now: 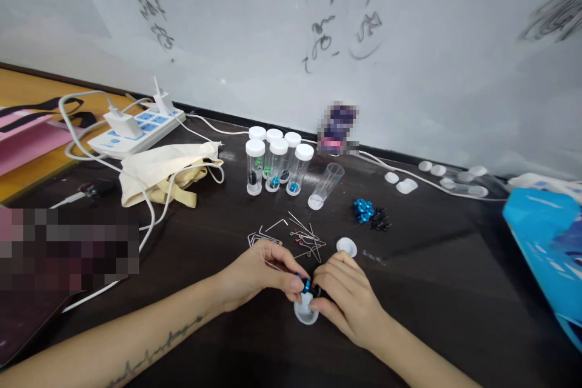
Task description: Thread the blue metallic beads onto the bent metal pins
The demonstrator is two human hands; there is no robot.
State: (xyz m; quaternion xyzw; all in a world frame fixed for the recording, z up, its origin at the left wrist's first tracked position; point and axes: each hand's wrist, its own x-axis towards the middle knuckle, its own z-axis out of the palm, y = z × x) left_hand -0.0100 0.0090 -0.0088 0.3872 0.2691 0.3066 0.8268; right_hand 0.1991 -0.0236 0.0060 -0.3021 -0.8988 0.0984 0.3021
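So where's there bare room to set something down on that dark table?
Widest: the dark tabletop between the right hand and the blue bag. A smaller patch lies between the forearms. Crowded: beyond the hands, with bent rods and capped tubes.

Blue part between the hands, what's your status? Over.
Left hand pinches blue part. Right hand seemingly grips black part right beside it. White round piece just below in view; nothing visibly blocking either hand.
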